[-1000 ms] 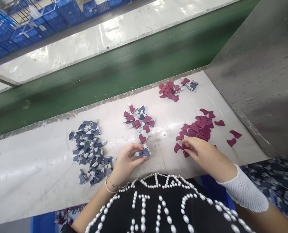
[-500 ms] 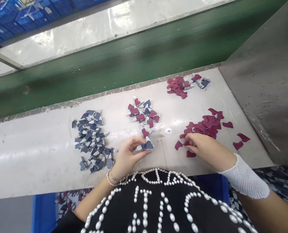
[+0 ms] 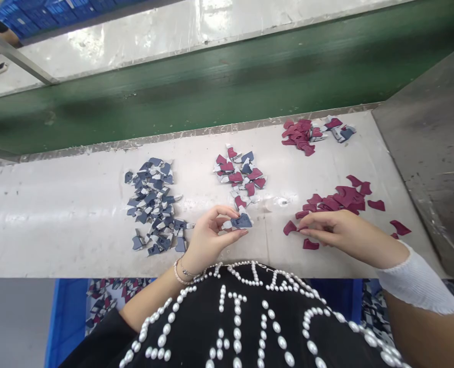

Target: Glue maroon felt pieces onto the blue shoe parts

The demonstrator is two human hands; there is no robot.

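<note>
At the near edge of the bench, centre: left hand closed in a pinch on a navy-and-white fabric cutout, thumb and fingers at the pale end, piece held low over the sheet-metal bench top. Pinch at that end leaves the dark face showing, likely why it's held there. My read, not confirmed.

Right hand reaches left, fingers drawn together, tips just beside a maroon fabric cutout at the edge of a maroon heap. Can't tell if the fingers have anything between them. Second loose maroon cutout lies just below them.

Layout: navy heap beside the left hand, mixed maroon-and-navy heap straight ahead of it, maroon heap on the right. Heaps sit well apart, apparently split by colour so they don't run together. Each sits within easy reach of a hand. Further out, a smaller maroon heap with a few navy-and-white cutouts touching its right side.

Beyond the bench: green conveyor belt. Right: steel side panel. Below the bench edge: blue crate beside more printed cutouts. Person wears a black top with pearl beads, bracelets on the left wrist and a white mesh sleeve on the right forearm.
</note>
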